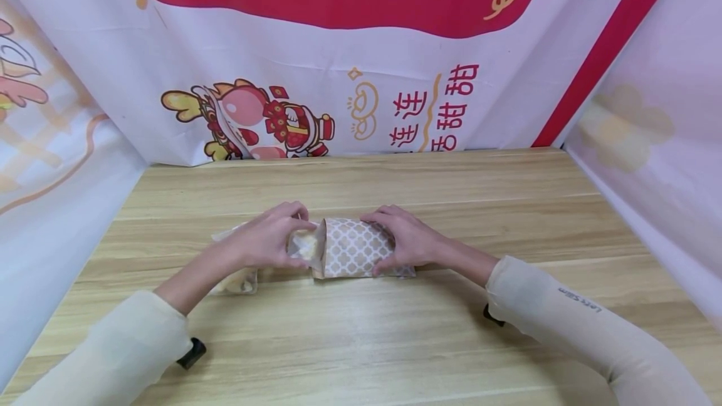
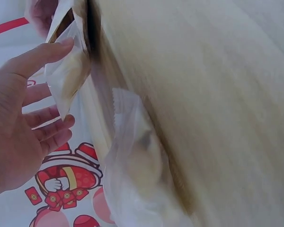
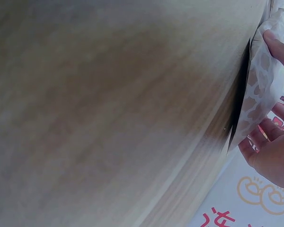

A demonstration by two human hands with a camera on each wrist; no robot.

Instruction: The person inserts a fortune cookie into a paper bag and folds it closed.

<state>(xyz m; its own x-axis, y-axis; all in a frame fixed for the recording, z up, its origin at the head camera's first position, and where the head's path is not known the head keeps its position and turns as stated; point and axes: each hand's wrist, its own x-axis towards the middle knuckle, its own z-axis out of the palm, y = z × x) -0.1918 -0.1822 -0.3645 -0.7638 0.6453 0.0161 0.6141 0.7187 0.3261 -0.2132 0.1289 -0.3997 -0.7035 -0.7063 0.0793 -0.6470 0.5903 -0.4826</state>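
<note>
A tan paper bag [image 1: 354, 248] with a white lattice pattern lies on the table, its mouth facing left. My right hand [image 1: 416, 238] grips the bag near its right end, thumb on the near edge and fingers over the far one. At the mouth, my left hand [image 1: 269, 238] holds a clear-wrapped pale snack [image 1: 305, 245] between thumb and fingers. The left wrist view shows the thumb on the wrapper of this snack packet [image 2: 71, 71], whose upper end lies inside the bag opening. Another clear-wrapped snack [image 2: 142, 161] lies on the table under my left wrist, partly hidden in the head view.
The wood-grain table [image 1: 361, 343] runs back to a printed white and red cloth [image 1: 316, 49]. Cloth walls [image 1: 637, 161] also stand along the left and right sides. Black straps [image 1: 193, 353] show beneath both sleeves.
</note>
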